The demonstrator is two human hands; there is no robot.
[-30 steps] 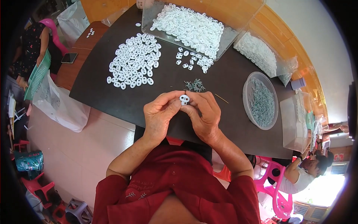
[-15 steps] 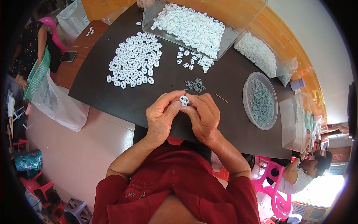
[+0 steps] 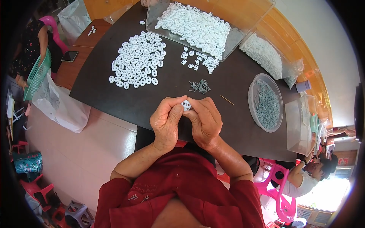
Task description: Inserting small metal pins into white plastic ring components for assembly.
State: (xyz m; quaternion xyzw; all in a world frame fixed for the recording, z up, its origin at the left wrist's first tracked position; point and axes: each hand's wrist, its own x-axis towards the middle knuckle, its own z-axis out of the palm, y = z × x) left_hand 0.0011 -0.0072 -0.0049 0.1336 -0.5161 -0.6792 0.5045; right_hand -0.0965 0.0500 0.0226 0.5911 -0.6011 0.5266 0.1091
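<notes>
A small white plastic piece with dark holes (image 3: 186,105) is pinched between the fingertips of my left hand (image 3: 167,121) and my right hand (image 3: 206,121). Both hands are closed on it just above the dark table's near edge, and my fingers cover part of it. Beyond them lies a little heap of grey screws (image 3: 200,86). To the far left spreads a pile of white oval two-hole pieces (image 3: 137,62). Smaller white two-hole pieces (image 3: 197,60) are scattered beyond the screws.
A clear bin (image 3: 173,37) of white pieces stands at the back. Right of it are a bag of white pieces (image 3: 262,55), a round tub (image 3: 250,102) of screws and a clear box (image 3: 294,125). A thin stick (image 3: 227,100) lies on the table (image 3: 235,125). Two other people sit nearby.
The white piece has turned slightly and shifted a little left between my fingertips. My hands have moved only slightly, still gripping it together.
</notes>
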